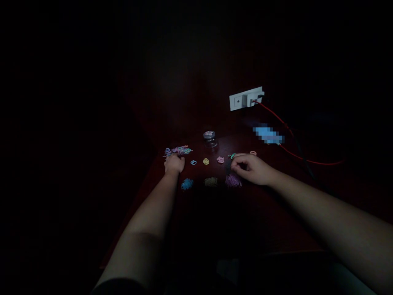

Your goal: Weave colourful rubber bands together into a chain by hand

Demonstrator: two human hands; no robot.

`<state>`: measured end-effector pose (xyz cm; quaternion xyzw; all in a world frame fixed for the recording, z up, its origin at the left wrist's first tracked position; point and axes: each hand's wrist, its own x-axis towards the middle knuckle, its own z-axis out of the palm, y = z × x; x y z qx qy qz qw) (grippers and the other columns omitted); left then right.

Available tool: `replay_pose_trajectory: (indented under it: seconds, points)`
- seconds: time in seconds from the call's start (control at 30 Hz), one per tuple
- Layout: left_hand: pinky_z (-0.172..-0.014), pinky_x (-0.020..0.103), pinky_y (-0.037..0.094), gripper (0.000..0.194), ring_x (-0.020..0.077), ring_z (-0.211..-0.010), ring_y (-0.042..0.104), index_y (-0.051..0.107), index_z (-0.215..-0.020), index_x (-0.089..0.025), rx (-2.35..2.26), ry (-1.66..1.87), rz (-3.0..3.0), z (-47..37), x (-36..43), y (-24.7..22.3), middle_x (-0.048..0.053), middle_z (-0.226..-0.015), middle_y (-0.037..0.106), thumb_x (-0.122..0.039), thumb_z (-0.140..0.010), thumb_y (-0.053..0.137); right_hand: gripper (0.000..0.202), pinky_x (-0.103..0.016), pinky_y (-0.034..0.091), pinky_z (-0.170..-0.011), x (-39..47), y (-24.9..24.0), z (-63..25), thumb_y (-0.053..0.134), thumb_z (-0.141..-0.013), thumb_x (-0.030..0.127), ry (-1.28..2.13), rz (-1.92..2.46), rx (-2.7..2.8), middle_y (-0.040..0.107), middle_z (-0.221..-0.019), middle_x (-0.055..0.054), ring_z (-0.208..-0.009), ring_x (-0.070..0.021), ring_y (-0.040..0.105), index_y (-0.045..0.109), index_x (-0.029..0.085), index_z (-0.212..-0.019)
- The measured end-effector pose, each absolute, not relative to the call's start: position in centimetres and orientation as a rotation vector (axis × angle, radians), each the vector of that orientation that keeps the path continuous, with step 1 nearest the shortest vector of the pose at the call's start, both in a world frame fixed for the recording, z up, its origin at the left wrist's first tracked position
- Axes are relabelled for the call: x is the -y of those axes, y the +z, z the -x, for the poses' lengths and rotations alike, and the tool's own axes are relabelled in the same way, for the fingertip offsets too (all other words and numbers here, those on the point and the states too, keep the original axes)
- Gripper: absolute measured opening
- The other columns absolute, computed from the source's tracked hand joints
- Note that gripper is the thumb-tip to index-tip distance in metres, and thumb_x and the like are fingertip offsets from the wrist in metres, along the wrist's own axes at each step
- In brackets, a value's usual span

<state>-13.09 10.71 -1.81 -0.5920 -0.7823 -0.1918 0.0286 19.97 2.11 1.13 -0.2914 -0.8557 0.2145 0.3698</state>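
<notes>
My left hand [174, 163] lies at the near edge of a mixed pile of colourful small elastic bands [181, 150]; its fingertips are hidden behind the back of the hand. My right hand [249, 168] is closed in a pinch, thumb against fingers, just beside some green bands [231, 155]. What the pinch holds, if anything, cannot be made out. Between the hands sit small groups of blue bands [193, 162], yellow bands [206, 162] and pink bands [220, 159]. Nearer to me lie a blue heap [187, 184], a dull yellow heap [211, 181] and a purple heap [233, 180].
A clear lidded jar [210, 139] stands behind the bands. Past my right hand are an orange-pink band [253, 153] and a blurred bright blue shape [268, 134]. A red cable [276, 116] runs from a white wall socket [238, 101]. The surroundings are very dark.
</notes>
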Motion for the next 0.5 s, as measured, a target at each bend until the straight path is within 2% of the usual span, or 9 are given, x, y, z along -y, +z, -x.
replay_pose_trajectory:
  seconds: [0.13,0.27,0.4,0.5]
  points:
    - [-0.096,0.046,0.044,0.033,0.0325,-0.114,0.056,0.066,-0.106,-0.021,2.445,-0.669,1.808,13.5,-10.6,-1.8,0.014,-0.119,0.063,-0.037,-0.083,0.048,0.011,-0.028,0.04,-0.061,-2.1,1.3,-20.1,0.054,-0.081,0.017,0.524,0.758,2.195,0.054,-0.071,-0.002,-0.063,-0.0131,0.05,0.058,0.017,-0.07]
    - [-0.099,0.042,0.043,0.034,0.0294,-0.116,0.055,0.06,-0.113,-0.019,2.436,-0.737,1.777,14.1,-11.1,-2.2,0.014,-0.125,0.06,-0.035,-0.084,0.049,0.012,-0.027,0.039,-0.062,-1.9,1.4,-20.1,0.054,-0.081,0.017,0.497,0.752,2.202,0.054,-0.071,-0.001,-0.063,-0.0126,0.051,0.058,0.017,-0.07]
    - [-0.101,0.05,0.041,0.044,0.0327,-0.126,0.047,0.053,-0.128,-0.025,2.392,-0.673,1.853,14.5,-11.8,-2.5,0.01,-0.137,0.052,-0.034,-0.085,0.046,0.013,-0.027,0.039,-0.061,-1.8,1.3,-20.0,0.054,-0.081,0.018,0.49,0.768,2.204,0.053,-0.069,-0.001,-0.062,-0.012,0.05,0.059,0.017,-0.069]
    - [-0.103,0.054,0.039,0.045,0.0342,-0.129,0.044,0.053,-0.131,-0.03,2.412,-0.581,1.913,14.5,-12.1,-2.5,0.007,-0.14,0.051,-0.037,-0.087,0.043,0.014,-0.026,0.039,-0.061,-1.8,1.3,-20.0,0.054,-0.082,0.018,0.499,0.776,2.213,0.053,-0.07,-0.001,-0.062,-0.0119,0.05,0.059,0.017,-0.07]
